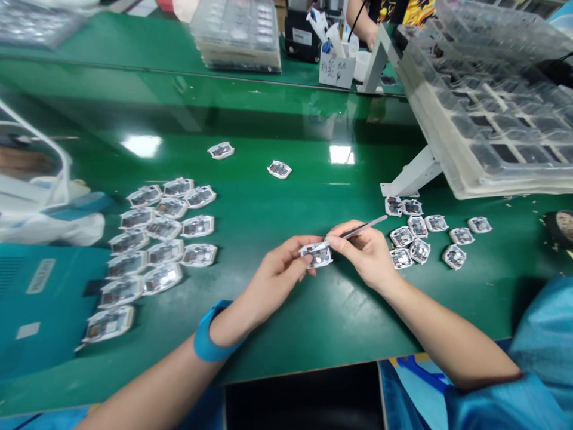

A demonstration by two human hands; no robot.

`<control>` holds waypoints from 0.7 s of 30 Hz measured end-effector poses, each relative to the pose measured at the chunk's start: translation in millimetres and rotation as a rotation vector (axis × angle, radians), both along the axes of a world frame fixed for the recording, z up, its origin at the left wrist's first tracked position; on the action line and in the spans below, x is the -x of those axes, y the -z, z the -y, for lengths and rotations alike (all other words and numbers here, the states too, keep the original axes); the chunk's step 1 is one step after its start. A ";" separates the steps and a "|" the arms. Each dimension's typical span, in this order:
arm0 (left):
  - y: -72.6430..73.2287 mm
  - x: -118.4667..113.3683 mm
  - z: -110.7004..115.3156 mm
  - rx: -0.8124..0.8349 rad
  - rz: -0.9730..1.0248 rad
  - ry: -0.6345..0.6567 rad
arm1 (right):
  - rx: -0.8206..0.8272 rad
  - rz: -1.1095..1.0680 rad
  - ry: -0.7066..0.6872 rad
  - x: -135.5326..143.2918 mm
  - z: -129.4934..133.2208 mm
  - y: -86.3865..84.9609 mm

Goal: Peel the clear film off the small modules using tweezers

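Note:
My left hand [283, 263], with a blue band on its wrist, pinches a small white-framed electronic module [320, 257] by its left edge, just above the green table. Tweezers [364, 226] rest in the closed fingers of my right hand [364, 251]. Their tips meet the module's upper face, where fine detail is too small to make out. Similar modules [163, 228] lie in rows to the left. Several more modules [419, 227] are scattered to the right of my right hand. Two lone pieces sit farther back, one of them a module [280, 169] near the middle.
A slanted rack holds clear plastic trays [501, 149] at the right, on a white bracket [409, 173]. Stacked trays [237, 36] and a white box of tools [335, 68] stand on the back shelf. A teal machine [40, 310] occupies the left. Another person's arm [362, 24] shows behind.

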State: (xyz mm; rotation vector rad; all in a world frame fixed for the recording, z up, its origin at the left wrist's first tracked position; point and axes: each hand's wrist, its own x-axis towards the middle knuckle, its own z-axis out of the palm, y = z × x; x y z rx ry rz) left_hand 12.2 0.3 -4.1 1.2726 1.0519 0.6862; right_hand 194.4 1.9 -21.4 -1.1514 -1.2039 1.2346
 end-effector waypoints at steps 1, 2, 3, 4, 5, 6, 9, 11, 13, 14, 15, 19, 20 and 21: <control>-0.6 0.2 -0.4 0.002 0.001 0.005 | -0.007 -0.003 0.005 -0.1 0.0 0.1; -1.2 0.6 -0.7 0.001 0.002 0.010 | -0.015 -0.004 0.008 -0.2 0.0 0.2; -1.8 1.1 -0.9 0.000 0.002 0.015 | -0.024 -0.003 0.007 -0.4 0.0 0.2; -2.1 1.7 -0.9 -0.002 0.001 0.020 | -0.031 -0.003 0.003 -0.5 0.1 0.0; -2.3 2.2 -0.8 -0.005 0.000 0.025 | -0.038 -0.004 -0.003 -0.7 0.2 -0.3; -2.2 2.6 -0.8 -0.009 0.001 0.030 | -0.044 -0.005 -0.009 -0.8 0.3 -0.8; -1.4 3.1 -0.9 -0.027 0.009 0.040 | -0.060 -0.008 -0.015 -0.6 0.5 -2.4; -1.1 3.1 -1.4 -0.035 0.009 0.043 | -0.066 -0.009 -0.018 -0.2 0.7 -3.1; -1.7 3.3 -2.0 -0.039 -0.001 0.050 | -0.072 -0.010 -0.021 0.0 0.8 -3.3; -2.3 3.5 -2.3 -0.043 -0.007 0.053 | -0.074 -0.009 -0.022 0.0 0.7 -3.2; -3.0 3.9 -2.5 -0.045 -0.012 0.057 | -0.077 -0.009 -0.024 -0.1 0.7 -3.0; -6.3 5.3 -3.0 -0.042 -0.015 0.061 | -0.084 -0.010 -0.042 -0.5 0.2 -2.9; -6.9 5.5 -3.2 -0.039 -0.015 0.058 | -0.083 -0.007 -0.044 -0.5 0.1 -3.3; -7.2 5.5 -3.3 -0.037 -0.015 0.053 | -0.082 -0.001 -0.044 -0.4 0.0 -3.8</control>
